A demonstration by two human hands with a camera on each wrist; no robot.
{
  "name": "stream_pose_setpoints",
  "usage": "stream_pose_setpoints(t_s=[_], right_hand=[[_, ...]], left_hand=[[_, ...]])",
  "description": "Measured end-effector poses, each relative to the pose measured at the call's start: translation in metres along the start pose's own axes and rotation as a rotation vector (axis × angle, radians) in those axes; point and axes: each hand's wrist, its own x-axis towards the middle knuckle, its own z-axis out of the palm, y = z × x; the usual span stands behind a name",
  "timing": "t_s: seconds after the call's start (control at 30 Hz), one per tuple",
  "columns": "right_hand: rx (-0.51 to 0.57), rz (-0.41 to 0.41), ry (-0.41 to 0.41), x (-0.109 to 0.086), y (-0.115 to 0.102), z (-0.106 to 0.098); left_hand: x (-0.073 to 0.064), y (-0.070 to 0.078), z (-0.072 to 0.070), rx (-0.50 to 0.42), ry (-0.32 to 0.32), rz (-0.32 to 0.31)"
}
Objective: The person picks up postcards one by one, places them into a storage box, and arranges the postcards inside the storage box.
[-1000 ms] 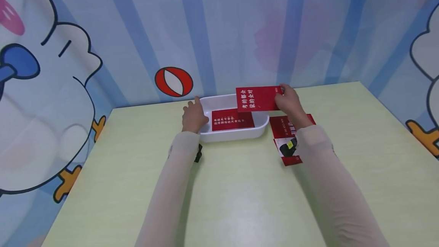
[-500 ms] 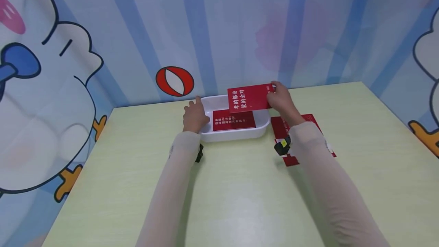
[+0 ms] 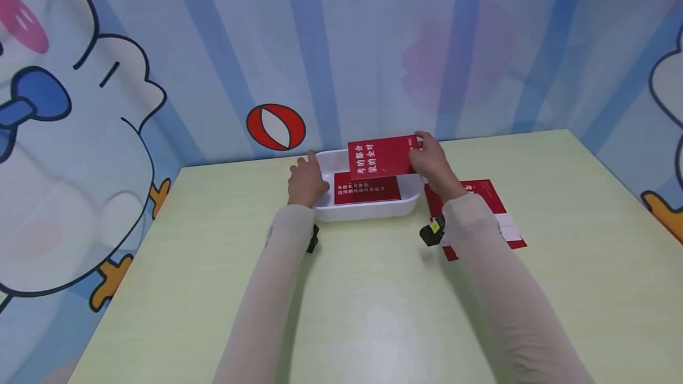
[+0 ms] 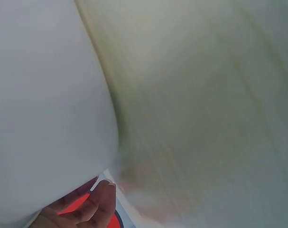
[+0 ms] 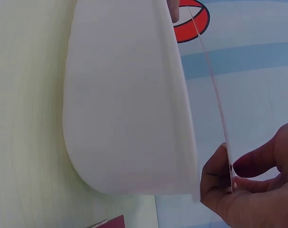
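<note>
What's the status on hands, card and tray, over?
Right hand pinching red card above white tray. Left hand gripping tray's left end. Another red card inside tray. Nothing visibly blocking.

Two hands are present, one left hand [image 3: 308, 182] and one right hand [image 3: 433, 165], with two sleeves [image 3: 267, 295] and two black wrist devices [image 3: 431, 234], one per arm. One white tray [image 3: 368, 213] stands toward the far side of one table [image 3: 363, 307], with one red card showing in the tray [image 3: 368, 193] and one held red card [image 3: 381, 159] above it; whether more lie beneath cannot be told. Right of the tray are at least two red-and-white cards [image 3: 485, 194], their full number hidden by the right sleeve, and one printed ball [image 3: 275, 127] shows at the far left.
</note>
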Motion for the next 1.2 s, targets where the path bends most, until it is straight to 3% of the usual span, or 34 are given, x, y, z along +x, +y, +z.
stream_pose_setpoints(t_s=[0.6,1.2], right_hand=[[0.082,0.011,-0.047,0.000,-0.002,0.021],[0.152,0.036,-0.077,0.000,0.007,0.035]], left_hand=[[-0.007,0.002,-0.004,-0.010,0.002,0.008],[-0.002,-0.005,-0.001,-0.019,-0.008,0.021]])
